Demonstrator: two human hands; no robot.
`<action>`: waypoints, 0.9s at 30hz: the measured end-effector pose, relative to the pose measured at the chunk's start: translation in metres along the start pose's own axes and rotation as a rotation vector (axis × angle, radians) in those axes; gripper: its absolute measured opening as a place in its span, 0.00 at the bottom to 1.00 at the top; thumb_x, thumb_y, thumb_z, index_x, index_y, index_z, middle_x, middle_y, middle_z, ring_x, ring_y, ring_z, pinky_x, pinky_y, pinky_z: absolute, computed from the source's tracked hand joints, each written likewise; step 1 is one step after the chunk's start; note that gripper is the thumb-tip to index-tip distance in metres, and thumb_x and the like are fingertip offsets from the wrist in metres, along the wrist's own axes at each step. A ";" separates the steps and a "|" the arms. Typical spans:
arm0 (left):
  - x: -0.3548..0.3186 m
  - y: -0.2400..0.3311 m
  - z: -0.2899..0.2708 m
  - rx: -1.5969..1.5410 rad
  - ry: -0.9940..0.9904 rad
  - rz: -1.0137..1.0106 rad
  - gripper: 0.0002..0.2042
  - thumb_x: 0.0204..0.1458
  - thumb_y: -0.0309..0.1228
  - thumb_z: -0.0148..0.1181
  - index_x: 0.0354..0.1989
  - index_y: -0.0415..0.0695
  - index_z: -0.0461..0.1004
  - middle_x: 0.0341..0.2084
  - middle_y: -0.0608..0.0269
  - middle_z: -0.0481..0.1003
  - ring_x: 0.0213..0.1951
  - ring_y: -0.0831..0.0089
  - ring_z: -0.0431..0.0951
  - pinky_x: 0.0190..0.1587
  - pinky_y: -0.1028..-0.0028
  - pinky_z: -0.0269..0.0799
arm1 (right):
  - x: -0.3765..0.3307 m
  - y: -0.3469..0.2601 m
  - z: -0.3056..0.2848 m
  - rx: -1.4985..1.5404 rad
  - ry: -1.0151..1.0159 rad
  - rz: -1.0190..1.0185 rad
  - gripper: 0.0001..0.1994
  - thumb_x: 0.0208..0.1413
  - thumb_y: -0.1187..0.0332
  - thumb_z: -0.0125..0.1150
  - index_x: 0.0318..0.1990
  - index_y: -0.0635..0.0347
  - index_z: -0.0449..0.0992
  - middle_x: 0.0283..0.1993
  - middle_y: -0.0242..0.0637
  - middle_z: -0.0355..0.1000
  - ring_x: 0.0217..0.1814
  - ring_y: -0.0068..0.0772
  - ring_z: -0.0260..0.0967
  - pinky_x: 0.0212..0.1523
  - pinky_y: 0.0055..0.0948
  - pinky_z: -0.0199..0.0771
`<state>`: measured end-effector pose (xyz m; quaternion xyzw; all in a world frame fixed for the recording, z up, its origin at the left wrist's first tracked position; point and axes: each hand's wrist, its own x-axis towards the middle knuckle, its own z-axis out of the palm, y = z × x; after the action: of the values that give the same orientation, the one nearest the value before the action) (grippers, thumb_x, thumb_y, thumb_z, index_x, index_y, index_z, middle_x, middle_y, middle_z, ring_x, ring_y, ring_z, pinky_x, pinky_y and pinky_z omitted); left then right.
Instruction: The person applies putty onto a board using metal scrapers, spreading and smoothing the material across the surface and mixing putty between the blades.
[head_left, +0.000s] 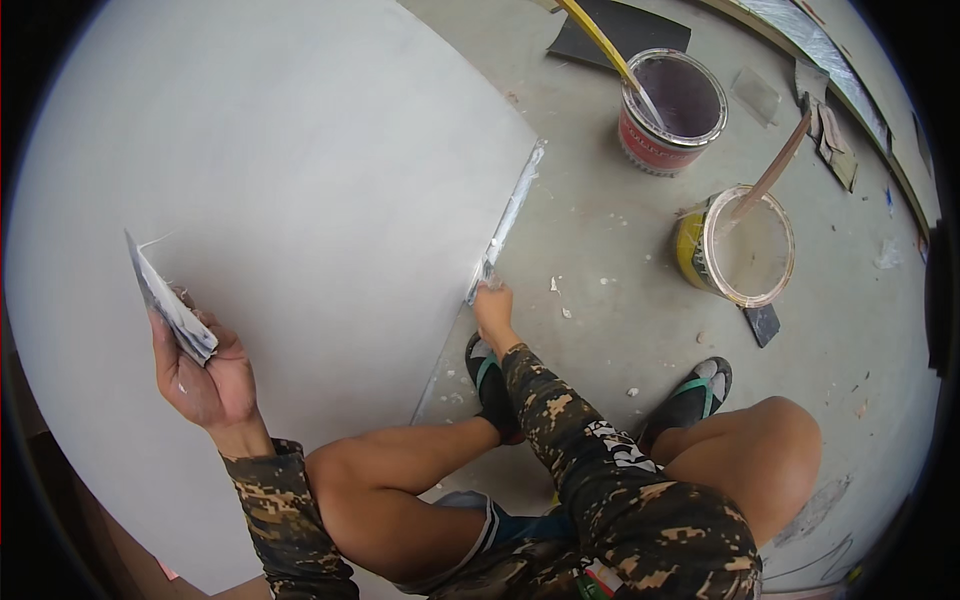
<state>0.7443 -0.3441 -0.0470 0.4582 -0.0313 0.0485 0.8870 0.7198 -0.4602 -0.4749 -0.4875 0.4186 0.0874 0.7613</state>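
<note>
My left hand (225, 375) is raised in front of the white wall panel (330, 130), its fingers closed round a flat metal putty plate (163, 300). White putty is piled on the plate, and smears mark my palm. At the panel's lower right edge, my right hand (494, 312) grips a small putty knife (488, 274), partly hidden by the fingers. The knife touches a strip of wet white putty (515, 205) running along the edge where the panel meets the floor.
To the right stand a red can (657, 148) with a yellow-handled stick and a yellow can (692, 250) of pale paste with a wooden stick. A dark sheet (640, 28) lies behind them. Putty crumbs dot the grey floor (600, 335) near my sandalled feet.
</note>
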 end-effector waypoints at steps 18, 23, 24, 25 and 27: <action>0.007 -0.003 0.008 -0.063 -0.105 -0.039 0.18 0.68 0.30 0.39 0.59 0.30 0.62 0.54 0.44 0.70 0.50 0.59 0.77 0.50 0.67 0.80 | -0.055 0.042 -0.025 -0.242 -0.127 0.072 0.14 0.59 0.69 0.54 0.45 0.74 0.74 0.41 0.58 0.76 0.42 0.51 0.74 0.45 0.38 0.71; 0.000 0.008 0.003 0.069 -0.005 -0.001 0.17 0.68 0.30 0.39 0.57 0.30 0.63 0.50 0.46 0.72 0.45 0.60 0.78 0.45 0.69 0.80 | -0.050 0.050 -0.003 -0.032 -0.113 0.146 0.15 0.58 0.69 0.56 0.45 0.75 0.73 0.40 0.50 0.77 0.44 0.44 0.75 0.44 0.36 0.70; 0.000 0.009 0.003 0.075 -0.001 -0.002 0.17 0.68 0.30 0.39 0.57 0.30 0.63 0.50 0.46 0.72 0.45 0.60 0.78 0.45 0.69 0.80 | -0.049 0.047 0.001 -0.016 -0.088 0.138 0.15 0.59 0.70 0.56 0.47 0.75 0.72 0.36 0.43 0.75 0.39 0.35 0.71 0.39 0.33 0.69; -0.001 0.010 0.002 0.058 -0.008 -0.015 0.17 0.67 0.31 0.41 0.57 0.31 0.65 0.50 0.47 0.73 0.45 0.60 0.79 0.45 0.69 0.81 | -0.047 0.045 0.004 -0.002 -0.062 0.128 0.15 0.60 0.71 0.55 0.49 0.75 0.71 0.33 0.36 0.73 0.34 0.26 0.68 0.33 0.31 0.67; -0.004 0.015 -0.002 0.056 -0.007 -0.028 0.17 0.66 0.31 0.42 0.57 0.32 0.66 0.49 0.48 0.75 0.44 0.60 0.80 0.46 0.69 0.81 | -0.053 0.037 0.009 0.075 -0.129 0.173 0.15 0.60 0.71 0.55 0.51 0.74 0.70 0.35 0.38 0.73 0.35 0.27 0.68 0.35 0.31 0.67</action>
<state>0.7387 -0.3343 -0.0367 0.4832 -0.0265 0.0353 0.8744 0.6718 -0.4196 -0.4597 -0.4141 0.4123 0.1680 0.7939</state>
